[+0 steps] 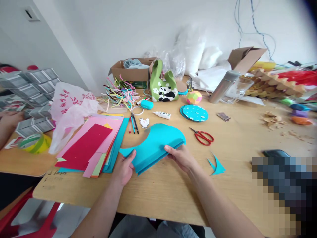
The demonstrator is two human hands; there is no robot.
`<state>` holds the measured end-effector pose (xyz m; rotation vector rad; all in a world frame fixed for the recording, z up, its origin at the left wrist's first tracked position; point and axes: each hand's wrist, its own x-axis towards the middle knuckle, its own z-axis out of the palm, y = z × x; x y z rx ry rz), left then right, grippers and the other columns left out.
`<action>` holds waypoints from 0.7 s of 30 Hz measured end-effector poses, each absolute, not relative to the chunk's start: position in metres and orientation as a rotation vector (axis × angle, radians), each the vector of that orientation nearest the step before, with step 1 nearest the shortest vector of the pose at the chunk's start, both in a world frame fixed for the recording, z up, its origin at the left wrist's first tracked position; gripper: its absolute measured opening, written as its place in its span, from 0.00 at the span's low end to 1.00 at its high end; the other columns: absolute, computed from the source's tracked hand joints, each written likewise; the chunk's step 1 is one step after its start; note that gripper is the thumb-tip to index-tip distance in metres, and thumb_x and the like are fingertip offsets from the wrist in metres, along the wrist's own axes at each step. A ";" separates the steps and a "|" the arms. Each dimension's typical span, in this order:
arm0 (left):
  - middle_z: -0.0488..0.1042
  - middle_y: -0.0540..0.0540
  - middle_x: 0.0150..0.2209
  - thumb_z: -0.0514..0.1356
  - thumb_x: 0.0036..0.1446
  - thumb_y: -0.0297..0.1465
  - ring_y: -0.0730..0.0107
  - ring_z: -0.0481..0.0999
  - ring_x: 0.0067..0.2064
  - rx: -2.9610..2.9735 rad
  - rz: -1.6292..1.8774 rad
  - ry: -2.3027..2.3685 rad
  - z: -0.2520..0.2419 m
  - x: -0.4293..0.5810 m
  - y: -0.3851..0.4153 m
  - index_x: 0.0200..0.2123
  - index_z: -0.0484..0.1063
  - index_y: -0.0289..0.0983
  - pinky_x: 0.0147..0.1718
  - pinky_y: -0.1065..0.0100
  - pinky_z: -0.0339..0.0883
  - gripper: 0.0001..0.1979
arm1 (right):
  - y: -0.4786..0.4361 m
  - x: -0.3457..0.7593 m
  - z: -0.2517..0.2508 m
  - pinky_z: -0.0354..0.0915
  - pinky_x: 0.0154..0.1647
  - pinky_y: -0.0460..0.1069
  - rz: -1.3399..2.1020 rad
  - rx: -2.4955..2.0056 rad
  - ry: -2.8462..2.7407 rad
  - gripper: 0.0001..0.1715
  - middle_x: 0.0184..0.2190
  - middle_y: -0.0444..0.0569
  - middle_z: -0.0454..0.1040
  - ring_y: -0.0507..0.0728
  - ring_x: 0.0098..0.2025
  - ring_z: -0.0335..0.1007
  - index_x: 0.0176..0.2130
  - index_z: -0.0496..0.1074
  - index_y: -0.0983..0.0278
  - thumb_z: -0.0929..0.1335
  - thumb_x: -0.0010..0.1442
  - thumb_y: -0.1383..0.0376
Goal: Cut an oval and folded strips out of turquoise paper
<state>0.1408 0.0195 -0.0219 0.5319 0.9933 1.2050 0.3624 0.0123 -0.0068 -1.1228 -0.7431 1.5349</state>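
A folded turquoise sheet (155, 143) with a rounded top edge lies in front of me on the wooden table (173, 188). My left hand (123, 168) grips its lower left edge, thumb on top. My right hand (179, 157) pinches its right edge, fingers closed on the layers. Small turquoise offcuts (216, 165) lie to the right of my right hand. Red-handled scissors (203, 136) rest just beyond them.
A stack of coloured sheets (94, 147) lies left of the fold. Behind are pens (133, 125), a glue bottle (162, 114), a dotted turquoise disc (194, 113), a panda bag (163, 87), pipe cleaners (121, 94), boxes and a metal bottle (221, 86). Another person's hand (8, 120) shows far left, near tape (36, 142).
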 end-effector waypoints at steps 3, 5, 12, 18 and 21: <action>0.82 0.46 0.33 0.73 0.42 0.33 0.54 0.77 0.50 0.509 1.198 0.982 -0.018 0.143 0.019 0.26 0.76 0.37 0.51 0.56 0.69 0.11 | 0.011 0.364 -0.006 0.73 0.32 0.53 1.554 -1.113 -0.745 0.44 0.42 0.51 0.79 0.62 0.40 0.76 0.53 0.70 0.57 0.80 0.38 0.54; 0.82 0.45 0.34 0.73 0.42 0.33 0.53 0.75 0.53 0.509 1.214 0.961 -0.015 0.145 0.018 0.27 0.76 0.38 0.54 0.55 0.67 0.11 | 0.010 0.364 -0.006 0.73 0.36 0.55 1.571 -1.109 -0.743 0.47 0.44 0.51 0.78 0.64 0.43 0.76 0.55 0.68 0.56 0.80 0.37 0.55; 0.81 0.44 0.44 0.73 0.43 0.34 0.52 0.69 0.60 0.476 1.238 0.956 -0.012 0.146 0.017 0.37 0.77 0.38 0.60 0.52 0.62 0.16 | 0.009 0.366 -0.009 0.70 0.48 0.60 1.642 -1.032 -0.772 0.52 0.48 0.52 0.77 0.66 0.50 0.73 0.57 0.67 0.57 0.82 0.34 0.57; 0.80 0.44 0.47 0.71 0.46 0.34 0.54 0.70 0.59 0.420 1.167 0.910 -0.012 0.143 0.017 0.41 0.76 0.39 0.59 0.54 0.63 0.17 | 0.009 0.366 -0.007 0.71 0.46 0.58 1.607 -1.008 -0.780 0.41 0.43 0.50 0.79 0.63 0.46 0.74 0.50 0.71 0.57 0.81 0.36 0.57; 0.80 0.44 0.45 0.71 0.47 0.35 0.54 0.72 0.57 0.402 1.190 0.894 -0.011 0.141 0.018 0.41 0.76 0.39 0.57 0.54 0.66 0.17 | 0.011 0.368 -0.002 0.71 0.36 0.52 1.577 -1.012 -0.808 0.27 0.31 0.46 0.78 0.57 0.34 0.75 0.38 0.74 0.61 0.80 0.38 0.56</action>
